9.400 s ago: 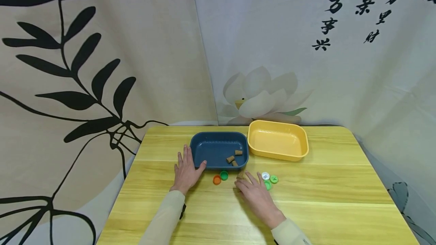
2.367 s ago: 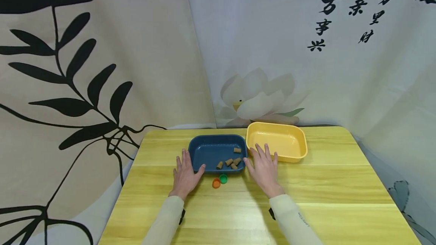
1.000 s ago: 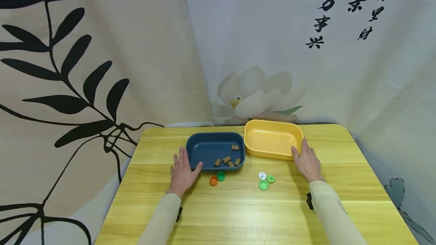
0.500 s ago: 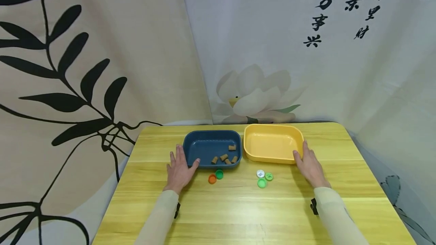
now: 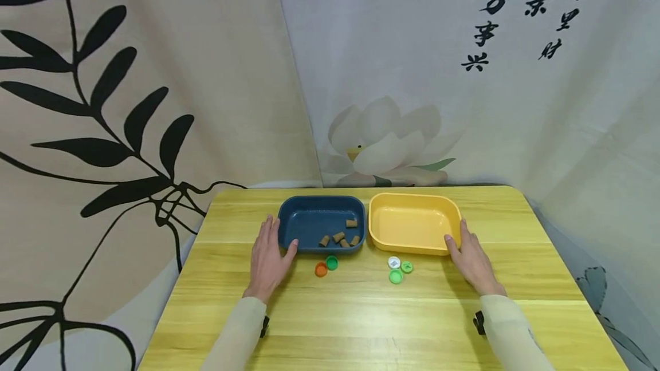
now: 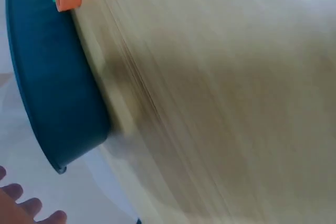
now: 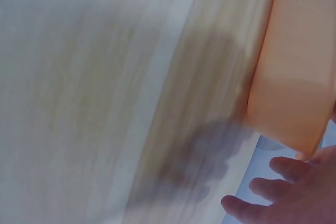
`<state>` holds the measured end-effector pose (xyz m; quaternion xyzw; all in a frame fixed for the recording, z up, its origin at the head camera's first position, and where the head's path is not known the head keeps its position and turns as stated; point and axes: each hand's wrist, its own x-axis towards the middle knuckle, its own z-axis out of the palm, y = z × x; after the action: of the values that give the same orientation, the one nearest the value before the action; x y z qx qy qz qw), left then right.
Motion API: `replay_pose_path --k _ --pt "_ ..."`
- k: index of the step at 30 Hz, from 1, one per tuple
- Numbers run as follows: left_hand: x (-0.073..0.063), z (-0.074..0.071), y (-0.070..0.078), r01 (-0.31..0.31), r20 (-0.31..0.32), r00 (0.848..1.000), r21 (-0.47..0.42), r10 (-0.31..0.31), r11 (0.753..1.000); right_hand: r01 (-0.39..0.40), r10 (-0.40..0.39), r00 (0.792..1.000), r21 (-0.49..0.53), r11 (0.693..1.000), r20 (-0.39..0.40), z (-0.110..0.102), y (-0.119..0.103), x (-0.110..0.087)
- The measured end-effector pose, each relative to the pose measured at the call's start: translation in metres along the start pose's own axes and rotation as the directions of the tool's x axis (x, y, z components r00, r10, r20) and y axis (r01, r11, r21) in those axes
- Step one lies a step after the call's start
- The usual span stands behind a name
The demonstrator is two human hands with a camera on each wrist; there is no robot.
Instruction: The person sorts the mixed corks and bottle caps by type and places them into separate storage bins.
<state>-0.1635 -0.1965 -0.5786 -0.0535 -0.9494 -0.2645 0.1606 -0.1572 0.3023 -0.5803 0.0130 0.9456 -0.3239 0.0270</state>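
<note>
The blue tray [image 5: 322, 203] stands on the table with several corks [image 5: 338, 237] in its right half. My left hand [image 5: 267, 262] lies along its left end, fingers straight, thumb near the front left corner. In the left wrist view its fingertips [image 6: 31, 205] show beyond the tray's end. The yellow tray [image 5: 412, 248] stands just right of the blue one, with nothing in it. My right hand [image 5: 473, 256] holds its front right corner, thumb on the rim and fingers along the right side. In the right wrist view several fingers [image 7: 286, 187] extend past the tray wall.
An orange bottle cap [image 5: 321, 269] and a dark green cap [image 5: 332, 263] lie before the blue tray. A white cap [image 5: 394, 262] and two light green caps [image 5: 396, 276] sit before the yellow tray. Behind the wooden table [image 5: 361, 325] hangs a printed curtain [image 5: 232, 62].
More corks are in the blue tray than at first; the one by my right hand has left the table. My right hand went to the yellow tray's right end, and that tray slid towards me.
</note>
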Motion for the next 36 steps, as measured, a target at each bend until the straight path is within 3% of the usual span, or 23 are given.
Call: replay_pose_path --k 5,8,11,16,21,26,31,36 --pt "-0.013 -0.008 0.007 -0.127 -0.082 0.989 0.009 0.127 0.992 -0.003 0.003 1.0 0.004 1.0 -0.002 0.001 0.002 -0.001" --pt "-0.022 -0.01 0.014 -0.191 -0.097 0.977 0.022 0.192 0.981 0.0 0.0 1.0 0.01 1.0 -0.002 0.001 0.003 -0.002" --pt "-0.032 -0.009 0.021 -0.25 -0.077 0.965 0.044 0.253 0.967 -0.001 0.001 1.0 0.011 1.0 0.004 0.001 0.003 -0.002" --pt "-0.045 -0.005 0.034 -0.304 0.014 0.952 0.083 0.304 0.949 -0.005 0.005 1.0 0.013 1.0 0.009 0.001 0.002 -0.002" --pt "-0.05 0.0 0.047 -0.292 0.175 0.947 0.121 0.269 0.949 0.019 -0.019 1.0 -0.002 1.0 -0.018 0.0 0.002 -0.001" --pt "-0.049 0.006 0.053 -0.245 0.353 0.919 0.158 0.177 0.956 0.018 -0.019 0.998 -0.03 0.999 -0.054 -0.004 -0.001 0.002" --pt "-0.046 0.012 0.058 -0.243 0.418 0.896 0.184 0.148 0.952 -0.005 0.0 0.997 -0.063 0.998 -0.072 -0.005 -0.006 0.009" --pt "-0.042 0.021 0.059 -0.251 0.423 0.895 0.218 0.14 0.943 -0.057 0.049 0.995 -0.098 0.994 -0.084 -0.003 -0.008 0.018"
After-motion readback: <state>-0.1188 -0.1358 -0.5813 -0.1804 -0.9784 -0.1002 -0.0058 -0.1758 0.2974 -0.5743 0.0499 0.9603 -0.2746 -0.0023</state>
